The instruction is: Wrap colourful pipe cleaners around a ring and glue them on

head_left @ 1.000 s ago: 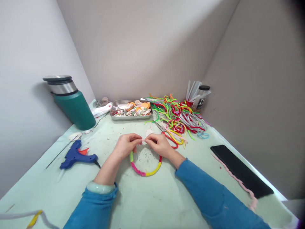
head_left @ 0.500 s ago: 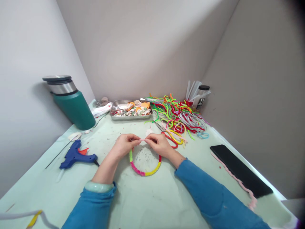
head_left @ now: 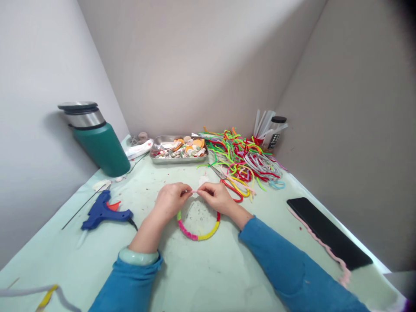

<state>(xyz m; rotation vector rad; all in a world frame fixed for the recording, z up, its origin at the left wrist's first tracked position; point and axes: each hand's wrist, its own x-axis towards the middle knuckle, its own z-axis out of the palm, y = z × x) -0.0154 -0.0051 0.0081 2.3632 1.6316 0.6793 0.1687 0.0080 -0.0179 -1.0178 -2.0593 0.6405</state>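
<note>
Head view, clock read from the ring (head_left: 198, 238), 12 toward the back wall. Ring lies centre, between and below both hands. Green at 9, magenta 6 to 8, yellow 4 to 6, red at 3; whether its near edge rests on the table (head_left: 201, 277), cannot tell.

Left hand (head_left: 172, 200), 11: thumb and fingers narrow, pinching a pink bit (head_left: 194, 191) at the ring's 12. Right hand (head_left: 217, 199), 1: same narrow pinch, just beside the left, on the same bit. Joins with the ring hidden by fingers.

Scissors (head_left: 236, 194), red handles, at 2, just beside right hand. Pipe cleaners (head_left: 240, 151) heaped, 1 to 2. Tray (head_left: 179, 161) of mixed pieces, near 12. Bottle (head_left: 102, 149), green, at 10. Glue gun (head_left: 104, 212), blue, at 9. Phone (head_left: 328, 232), just past 3, pink strand (head_left: 320, 244) along its near edge.
</note>
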